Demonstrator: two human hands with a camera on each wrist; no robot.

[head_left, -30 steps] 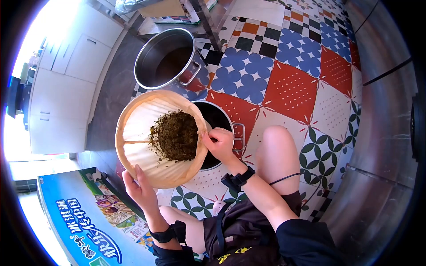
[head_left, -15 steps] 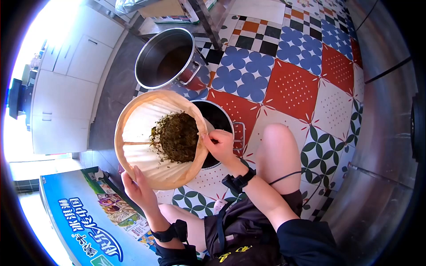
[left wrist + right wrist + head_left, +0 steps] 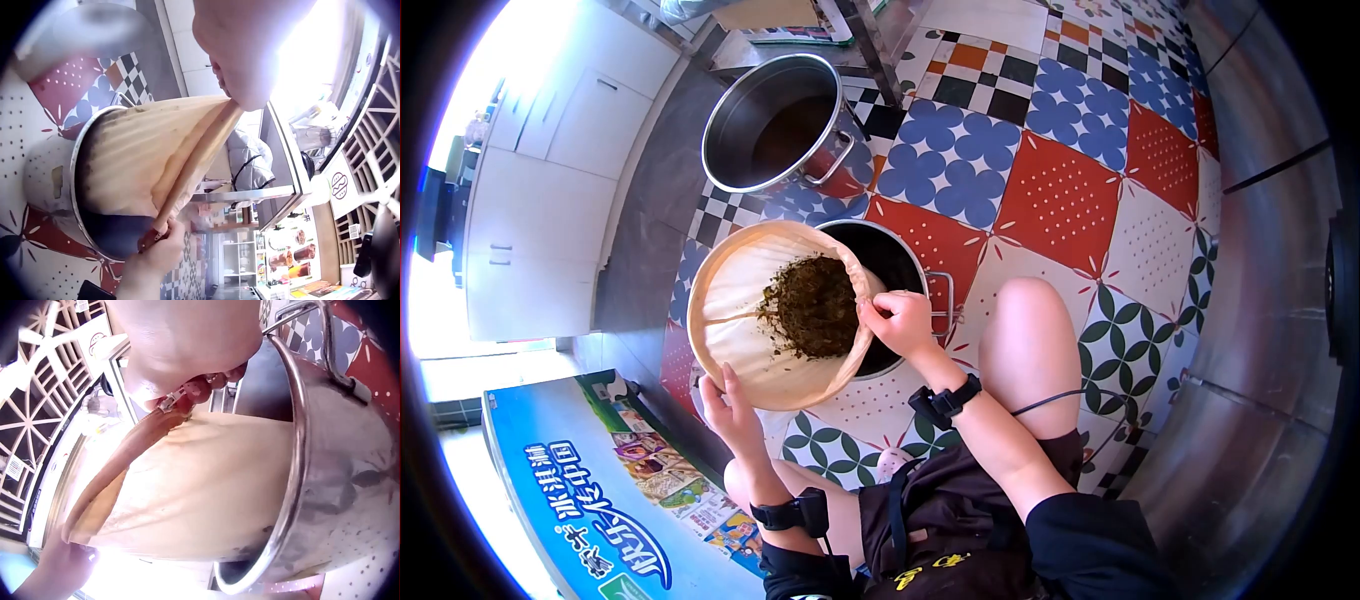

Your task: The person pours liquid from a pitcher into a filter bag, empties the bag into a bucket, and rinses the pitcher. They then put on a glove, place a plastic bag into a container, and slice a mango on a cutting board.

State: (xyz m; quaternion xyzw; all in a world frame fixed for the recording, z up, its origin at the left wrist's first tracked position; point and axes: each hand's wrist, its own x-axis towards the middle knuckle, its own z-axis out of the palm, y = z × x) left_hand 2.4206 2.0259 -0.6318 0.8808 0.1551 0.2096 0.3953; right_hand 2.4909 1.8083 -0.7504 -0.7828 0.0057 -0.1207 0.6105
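A cream cloth filter bag point(image 3: 730, 290) with a round rim is tilted over a metal pot point(image 3: 915, 262), its lower part inside the pot in both wrist views. Dark wet leaves point(image 3: 812, 305) lie in the bag. My left hand point(image 3: 735, 420) grips the near left edge of the rim, thumb on one side. My right hand point(image 3: 903, 322) pinches the rim on the right, fingers curled round it; the right wrist view shows this hand point(image 3: 187, 353) over the bag point(image 3: 206, 487) and the pot's edge point(image 3: 300, 444).
A second large metal pot point(image 3: 840, 150), with dark liquid low inside, stands beyond the bag. A blue printed freezer point(image 3: 550, 470) is at the lower left, white cabinets point(image 3: 540, 220) at the left, and a metal table leg point(image 3: 870, 50) at the top. Patterned tiles point(image 3: 1055, 190) cover the floor.
The bag has shifted to the right and its rim looks smaller in the head view. My left hand has moved right with it, while my right hand stays nearly in place on the rim.
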